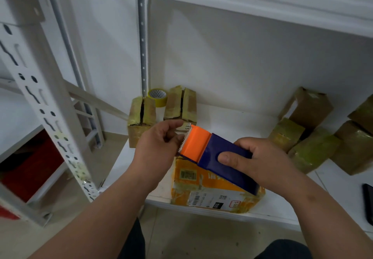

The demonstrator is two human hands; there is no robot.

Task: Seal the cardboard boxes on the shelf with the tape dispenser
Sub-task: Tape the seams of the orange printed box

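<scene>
My right hand (260, 157) grips the blue body of a blue-and-orange tape dispenser (214, 153), held tilted above an orange cardboard box (205, 186) at the shelf's front edge. My left hand (159, 141) pinches at the dispenser's toothed orange end; whether it has the tape end between its fingers I cannot tell. Two small brown boxes with split tops, one (141, 117) at the left and one (180, 105) beside it, stand behind my left hand. Several taped brown boxes (310, 141) lie at the right of the shelf.
A yellow tape roll (157, 96) stands at the back between the two small boxes. A white perforated upright (40, 101) rises at the left, with red bins (30, 166) beyond it. A black phone (368, 202) lies on the white shelf board (232, 121) at the far right. Another shelf hangs overhead.
</scene>
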